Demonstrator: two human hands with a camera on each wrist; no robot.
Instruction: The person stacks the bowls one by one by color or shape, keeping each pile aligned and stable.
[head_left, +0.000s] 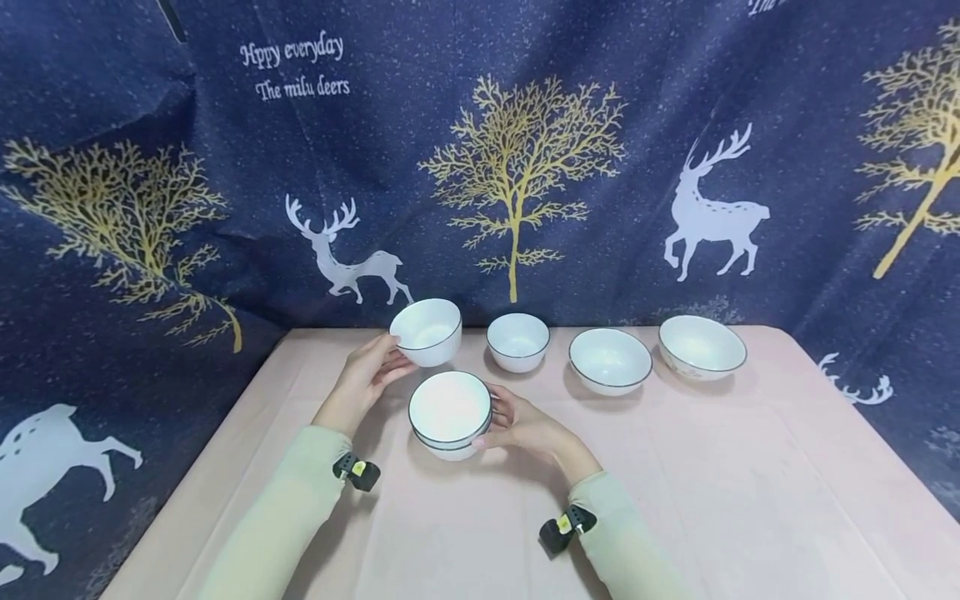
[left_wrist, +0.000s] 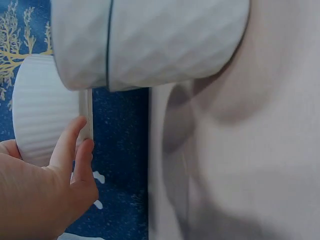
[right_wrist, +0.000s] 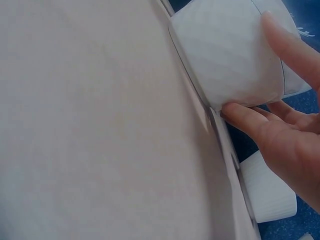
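Note:
My left hand [head_left: 369,371] holds a white bowl [head_left: 437,337] with a dark rim, thumb at the rim and fingers beneath. In the left wrist view this bowl [left_wrist: 45,105] has ribbed sides, and fingers of the left hand [left_wrist: 55,185] lie against its base. Just in front of it, two nested white bowls [head_left: 450,408] with dark rims stand one inside the other. The right hand [head_left: 528,429] grips this stack from its right side, thumb at the near side. Up close in the right wrist view, the stacked bowls [right_wrist: 225,55] show a faceted pattern beside the right hand [right_wrist: 290,135].
To the right along the table's far side stand a small white bowl [head_left: 517,342], a wider shallow bowl [head_left: 610,360] and a bowl with a floral pattern outside [head_left: 702,348]. A pink cloth [head_left: 712,492] covers the table. Behind it hangs a dark blue curtain [head_left: 585,250].

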